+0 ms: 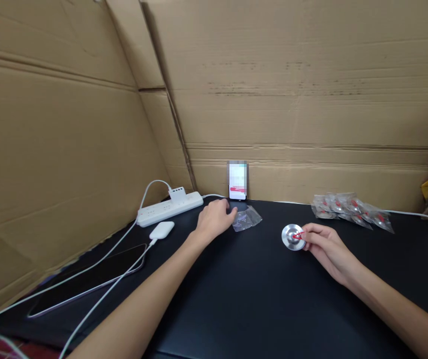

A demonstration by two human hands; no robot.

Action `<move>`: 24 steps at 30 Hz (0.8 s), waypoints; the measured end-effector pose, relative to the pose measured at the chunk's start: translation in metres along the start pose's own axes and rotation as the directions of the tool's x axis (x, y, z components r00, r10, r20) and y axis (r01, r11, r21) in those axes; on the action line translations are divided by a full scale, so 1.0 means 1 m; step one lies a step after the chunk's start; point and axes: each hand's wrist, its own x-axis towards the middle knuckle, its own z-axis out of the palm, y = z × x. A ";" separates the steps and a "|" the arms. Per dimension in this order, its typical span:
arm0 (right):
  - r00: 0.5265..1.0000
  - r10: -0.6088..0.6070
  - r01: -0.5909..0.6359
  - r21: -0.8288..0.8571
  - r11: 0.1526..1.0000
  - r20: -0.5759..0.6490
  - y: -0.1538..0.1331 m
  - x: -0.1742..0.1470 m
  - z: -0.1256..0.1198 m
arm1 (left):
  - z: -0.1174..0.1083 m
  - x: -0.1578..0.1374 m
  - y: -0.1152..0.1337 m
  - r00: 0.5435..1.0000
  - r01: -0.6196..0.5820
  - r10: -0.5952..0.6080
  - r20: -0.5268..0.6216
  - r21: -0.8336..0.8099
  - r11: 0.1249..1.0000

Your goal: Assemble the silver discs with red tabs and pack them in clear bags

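Note:
My right hand [326, 247] is closed in a pinch on a small silver metal disc [289, 240] with a raised centre and a red cord, like a finger cymbal. It is held tilted above the black table [251, 294]. My left hand [215, 218] hovers at or just over the table, back of the hand up, thumb apart from the fingers, with nothing seen in it. Just right of its thumb lies a crumpled clear plastic bag [249, 219]. The fingertips of my left hand are partly hidden from view.
Several bagged discs with red cords [352, 207] lie at the back right. A phone [238, 180] stands against the cardboard wall [311, 124]. On the left are a white power strip [161, 212], a white charging case [162, 230], a dark tablet-like device [90, 279] and white cables.

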 end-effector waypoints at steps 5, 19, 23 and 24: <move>1.000 -0.001 0.001 0.006 1.000 -0.020 0.000 0.001 0.000 | 0.006 0.000 -0.006 0.996 0.038 -0.048 0.073 0.142 0.989; 0.947 -0.316 0.303 -0.491 0.817 0.058 0.006 -0.003 0.007 | 0.017 -0.007 0.014 0.995 -0.022 0.035 0.096 -0.127 0.992; 0.929 -0.352 0.352 -0.568 0.744 0.114 0.009 -0.004 0.009 | 0.013 -0.015 0.021 0.998 0.032 -0.031 0.061 -0.012 0.999; 0.928 -0.353 0.354 -0.574 0.739 0.118 0.010 -0.004 0.009 | 0.014 -0.016 0.021 0.997 0.031 -0.031 0.067 -0.006 0.999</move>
